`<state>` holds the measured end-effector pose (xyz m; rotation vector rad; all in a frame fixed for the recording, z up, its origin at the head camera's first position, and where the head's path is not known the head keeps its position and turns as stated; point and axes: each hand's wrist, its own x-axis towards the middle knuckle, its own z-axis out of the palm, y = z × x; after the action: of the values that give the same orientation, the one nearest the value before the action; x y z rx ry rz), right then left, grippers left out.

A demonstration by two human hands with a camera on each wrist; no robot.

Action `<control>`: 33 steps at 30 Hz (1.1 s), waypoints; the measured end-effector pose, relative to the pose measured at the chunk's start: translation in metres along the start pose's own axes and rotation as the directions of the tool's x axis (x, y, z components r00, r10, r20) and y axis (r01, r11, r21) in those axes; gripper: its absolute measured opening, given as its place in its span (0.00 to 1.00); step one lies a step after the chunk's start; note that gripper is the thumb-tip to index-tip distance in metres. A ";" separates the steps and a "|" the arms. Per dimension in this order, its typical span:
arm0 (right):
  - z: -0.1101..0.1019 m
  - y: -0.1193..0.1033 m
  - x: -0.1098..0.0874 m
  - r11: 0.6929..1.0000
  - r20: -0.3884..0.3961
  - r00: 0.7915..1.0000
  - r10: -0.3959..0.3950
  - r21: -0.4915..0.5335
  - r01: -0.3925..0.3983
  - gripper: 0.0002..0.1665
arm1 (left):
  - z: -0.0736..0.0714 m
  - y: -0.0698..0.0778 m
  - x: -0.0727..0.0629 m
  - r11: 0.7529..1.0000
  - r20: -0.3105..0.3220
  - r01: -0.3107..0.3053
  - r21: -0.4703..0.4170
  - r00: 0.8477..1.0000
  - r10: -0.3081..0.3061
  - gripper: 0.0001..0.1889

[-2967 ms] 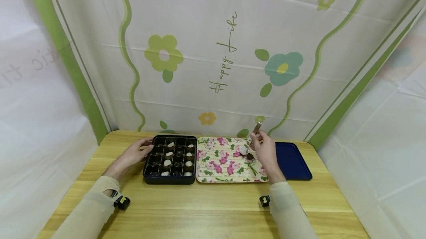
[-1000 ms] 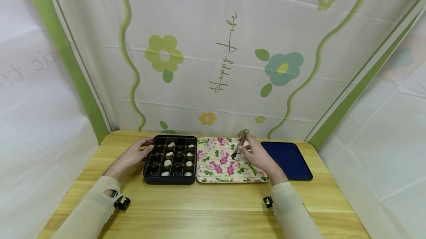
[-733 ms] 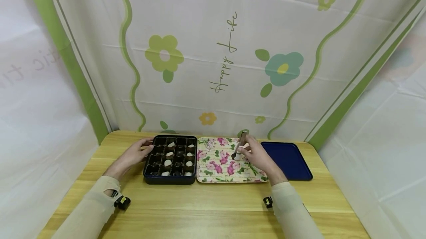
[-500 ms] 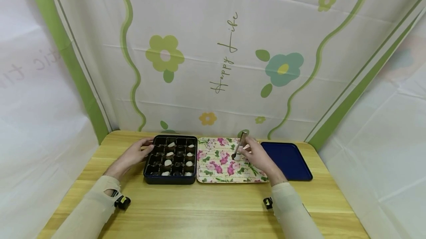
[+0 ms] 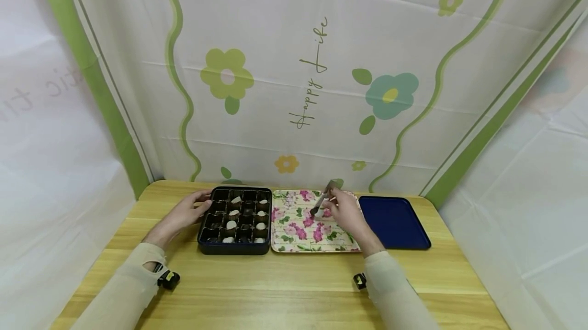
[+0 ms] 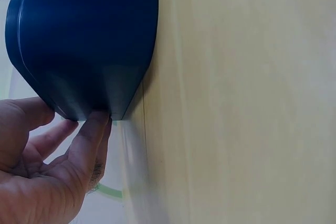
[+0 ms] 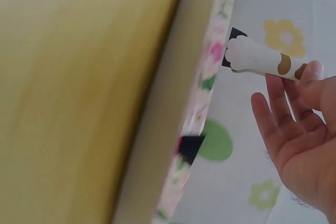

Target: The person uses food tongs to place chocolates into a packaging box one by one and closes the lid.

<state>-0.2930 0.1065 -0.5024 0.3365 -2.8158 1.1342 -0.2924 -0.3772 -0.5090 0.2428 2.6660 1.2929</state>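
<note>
At the left, my left hand rests against the back left corner of a dark blue box. In the left wrist view, its thumb and fingertips touch the box's outer wall. The box has compartments, several holding white pieces. My right hand pinches tongs over the floral tray. Their white paw-shaped end has brown spots on its handle. A dark piece is at the tongs' tip; whether they clamp it I cannot tell.
A flat dark blue lid or tray lies right of the floral tray. Another dark piece shows at the floral tray's edge in the right wrist view. The wooden table backs onto a flower-printed curtain.
My right hand and the tongs have moved left across the floral tray, and the dark piece has shifted left with them. The left hand and the compartment box have stayed put.
</note>
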 end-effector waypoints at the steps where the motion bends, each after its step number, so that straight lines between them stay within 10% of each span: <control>1: 0.003 -0.006 0.002 1.000 -0.004 1.000 -0.005 0.014 0.005 0.13 | 0.000 0.000 0.000 1.000 -0.001 -0.001 0.001 1.000 0.001 0.31; 14: 0.048 -0.091 0.028 0.978 0.003 0.983 -0.182 0.107 0.181 0.14 | -0.002 -0.020 0.006 0.996 0.003 -0.086 -0.036 0.996 0.086 0.36; 33: 0.127 -0.172 0.049 0.962 0.126 0.955 -0.270 0.077 0.262 0.15 | 0.000 0.003 -0.002 1.000 -0.002 -0.012 -0.002 1.000 0.011 0.31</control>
<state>-0.2997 -0.1104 -0.4702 0.8002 -2.7404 1.1749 -0.2905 -0.3759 -0.5066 0.2568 2.6690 1.3001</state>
